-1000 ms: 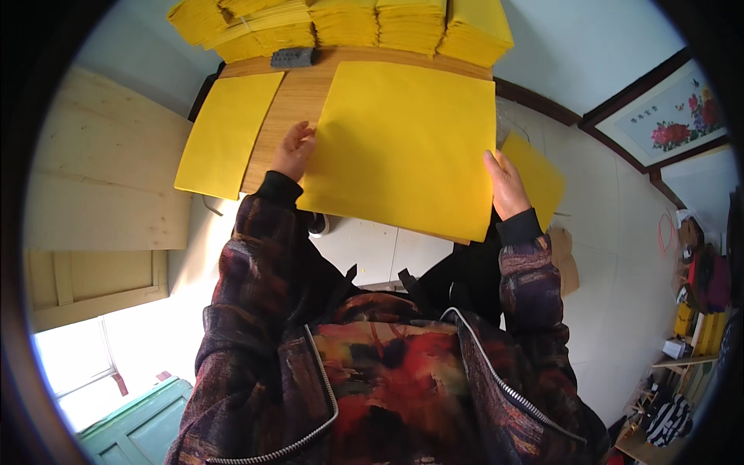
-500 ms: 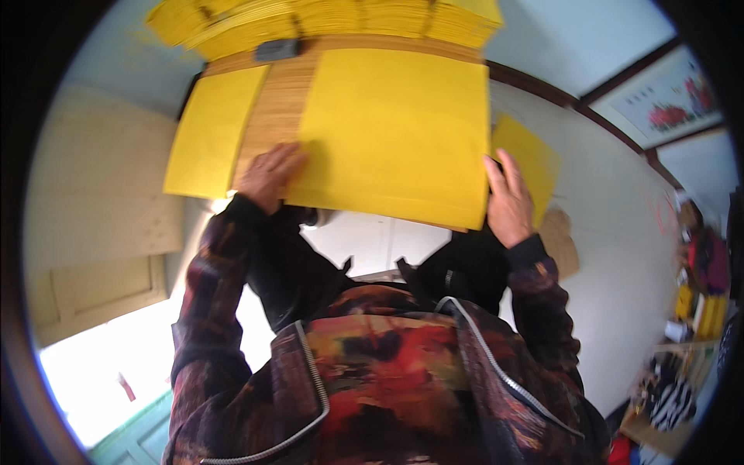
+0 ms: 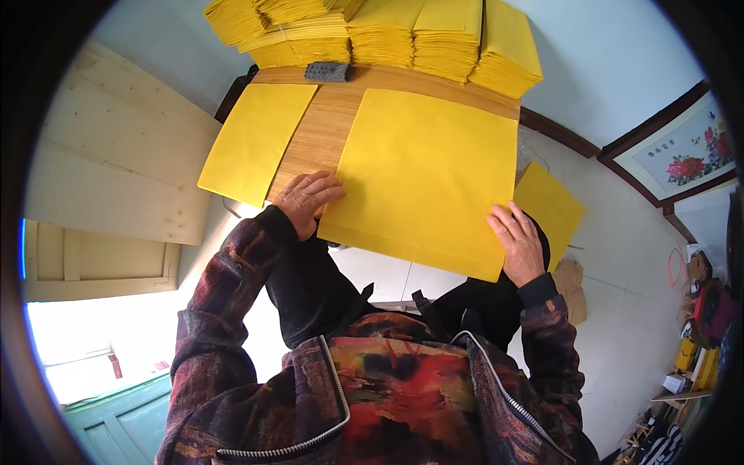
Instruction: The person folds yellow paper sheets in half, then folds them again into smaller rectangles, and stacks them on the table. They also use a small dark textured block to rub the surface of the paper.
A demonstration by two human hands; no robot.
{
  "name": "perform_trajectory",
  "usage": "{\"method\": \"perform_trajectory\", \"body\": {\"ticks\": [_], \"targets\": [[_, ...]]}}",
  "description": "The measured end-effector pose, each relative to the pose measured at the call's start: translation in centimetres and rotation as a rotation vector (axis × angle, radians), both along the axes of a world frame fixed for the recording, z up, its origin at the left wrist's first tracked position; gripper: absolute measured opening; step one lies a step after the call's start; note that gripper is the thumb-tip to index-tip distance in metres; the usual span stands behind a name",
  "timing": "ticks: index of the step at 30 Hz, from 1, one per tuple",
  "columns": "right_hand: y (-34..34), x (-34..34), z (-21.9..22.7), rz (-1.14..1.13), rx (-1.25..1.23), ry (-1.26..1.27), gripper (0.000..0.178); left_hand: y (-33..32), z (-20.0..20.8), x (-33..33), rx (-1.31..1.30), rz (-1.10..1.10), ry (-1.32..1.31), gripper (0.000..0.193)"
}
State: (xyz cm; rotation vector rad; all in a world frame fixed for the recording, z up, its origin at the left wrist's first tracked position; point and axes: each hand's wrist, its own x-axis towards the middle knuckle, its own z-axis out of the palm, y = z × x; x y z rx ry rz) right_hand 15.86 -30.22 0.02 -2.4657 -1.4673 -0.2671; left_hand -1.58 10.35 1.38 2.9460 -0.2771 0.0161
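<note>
A large yellow sheet (image 3: 426, 182), perhaps thick paper or a flat envelope, lies before me with its near edge reaching past the wooden table's (image 3: 318, 128) front. My left hand (image 3: 311, 200) rests at its left edge, fingers stretched out flat with the tips on the sheet. At the lower right edge is my right hand (image 3: 518, 242); its outstretched fingers lie against the sheet, and its thumb is hidden. To the left, a narrower yellow piece (image 3: 260, 139) lies flat on the table.
Tall stacks of folded yellow pieces (image 3: 446, 39) line the table's far side, with a dark grey block (image 3: 328, 72) before them. Another yellow piece (image 3: 554, 205) sits low beyond the table's right side. A framed flower picture (image 3: 682, 151) leans at the right wall.
The whole view has shifted, so the table and stacks appear lower and further right. My right hand's fingers have come from beside the sheet's edge onto it. My left hand stays at the left edge.
</note>
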Motion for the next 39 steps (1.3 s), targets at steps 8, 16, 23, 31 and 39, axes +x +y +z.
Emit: {"method": "perform_trajectory", "body": {"ticks": [8,16,23,31,39], "targets": [[0.1,-0.5,1.7,0.057,-0.013,0.123,0.042,0.8,-0.2,-0.4,-0.019,-0.041,-0.050,0.068],[-0.1,-0.5,1.4,0.038,0.021,0.212,0.040,1.9,0.6,1.6,0.040,-0.126,0.064,0.069],[0.0,0.2,0.7,0.029,0.106,0.232,0.030,2.3,-0.1,2.1,-0.091,-0.099,0.084,0.060],[0.2,1.4,0.6,-0.050,0.246,0.448,0.019,3.2,-0.3,2.8,-0.189,-0.015,0.142,0.038],[0.3,2.6,-0.6,-0.241,0.536,0.994,0.015,3.1,0.3,5.0,-0.795,0.049,0.107,0.023]]}}
